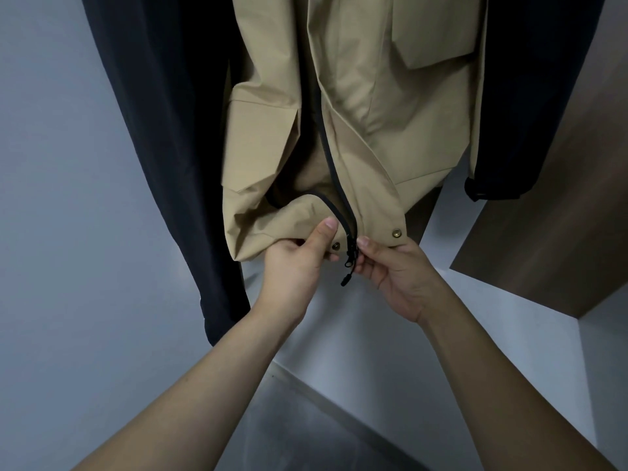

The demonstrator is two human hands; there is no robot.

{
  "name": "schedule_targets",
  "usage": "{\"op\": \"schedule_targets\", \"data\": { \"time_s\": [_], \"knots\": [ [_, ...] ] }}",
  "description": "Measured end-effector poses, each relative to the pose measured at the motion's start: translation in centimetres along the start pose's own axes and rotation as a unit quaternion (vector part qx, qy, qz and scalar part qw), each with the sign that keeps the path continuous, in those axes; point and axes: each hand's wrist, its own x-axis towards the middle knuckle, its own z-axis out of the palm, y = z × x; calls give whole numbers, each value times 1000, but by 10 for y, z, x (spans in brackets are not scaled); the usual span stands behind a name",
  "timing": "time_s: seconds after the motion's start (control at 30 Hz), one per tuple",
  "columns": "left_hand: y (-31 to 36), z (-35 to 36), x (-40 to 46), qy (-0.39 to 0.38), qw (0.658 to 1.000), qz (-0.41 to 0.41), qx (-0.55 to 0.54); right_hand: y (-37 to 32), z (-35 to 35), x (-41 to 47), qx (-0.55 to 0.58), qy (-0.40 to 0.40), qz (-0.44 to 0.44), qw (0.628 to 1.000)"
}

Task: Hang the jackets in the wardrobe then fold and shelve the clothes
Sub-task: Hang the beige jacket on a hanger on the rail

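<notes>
The tan jacket (367, 124) hangs inside the wardrobe, a dark garment (163, 130) just beside it on one side and another dark one (530, 96) on the other. Both hands are at its bottom hem. The left hand (299, 263) has its grip closed on the left front panel, thumb pressed flat on top, bunching the cloth to keep that edge taut. The right hand (390, 266) pinches the hem of the other panel right at the zipper slider (351, 254), apparently lining up the two halves to start the zip, though the fingertips hide whether the pin is seated. The black zipper (331, 164) runs up the front, its teeth parted above the hem. The shell looks like a crisp, smooth woven fabric that holds sharp creases; flapped pockets sit flat on it, and two brass snaps (396, 233) dot the hem. The wardrobe's wood-grain panel (550, 232) stands to the right.
</notes>
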Motion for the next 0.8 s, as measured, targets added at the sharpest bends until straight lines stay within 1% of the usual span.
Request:
{"op": "schedule_targets", "data": {
  "time_s": [0.1,0.17,0.27,0.37,0.43,0.5,0.6,0.73,0.8],
  "knots": [
    [0,-4,0,-79,995,54,30,-2,0,1,5,13,-7,1000],
    [0,-7,2,-105,989,89,49,-3,0,1,7,19,-6,1000],
    [-1,-10,5,-125,982,109,86,-3,0,2,5,29,-3,1000],
    [-2,-11,6,-120,982,102,103,-3,1,3,1,32,-10,999],
    [-2,-11,9,-98,984,92,120,-2,2,3,-6,31,-22,999],
    [-1,-12,13,-89,981,82,151,0,2,4,-15,35,-40,998],
    [-1,-13,17,-103,967,75,220,1,3,6,-42,44,-57,997],
    [-2,-12,14,-120,944,68,300,2,2,7,-56,67,-41,995],
    [-2,-12,14,-101,950,48,293,3,0,7,-66,74,-28,995]
  ]
}}
